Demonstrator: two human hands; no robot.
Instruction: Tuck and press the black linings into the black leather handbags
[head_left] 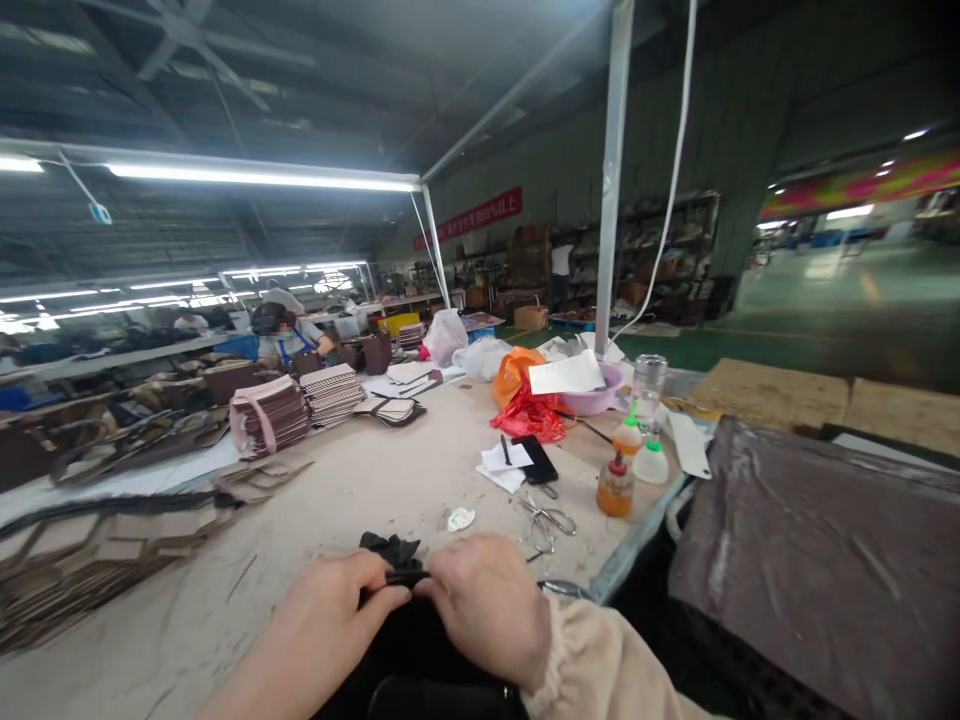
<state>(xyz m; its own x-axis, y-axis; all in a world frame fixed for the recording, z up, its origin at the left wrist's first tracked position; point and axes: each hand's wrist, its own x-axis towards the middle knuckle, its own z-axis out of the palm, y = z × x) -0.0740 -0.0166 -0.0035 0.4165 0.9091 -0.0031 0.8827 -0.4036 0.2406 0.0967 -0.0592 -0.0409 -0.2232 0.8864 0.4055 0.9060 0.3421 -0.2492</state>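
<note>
My left hand (315,625) and my right hand (487,600) are close together at the near edge of the table. Thumb and fingers of each are pinched on a narrow black strip (406,578), which spans the small gap between them. Whether the strip belongs to a larger piece cannot be made out. Just beyond lies a crumpled black scrap (390,548). Below the hands is a dark black item (442,695), mostly cut off by the frame. Ahead of my right hand are metal scissors (551,518) and a small white lump (460,519).
Stacked brown pieces (268,418) stand to the left. On the right are a phone (538,462), glue bottles (615,490), a red plastic bag (529,410) and a purple basin (600,392). A brown-covered stack (817,560) flanks the table. Another person (289,335) sits farther back.
</note>
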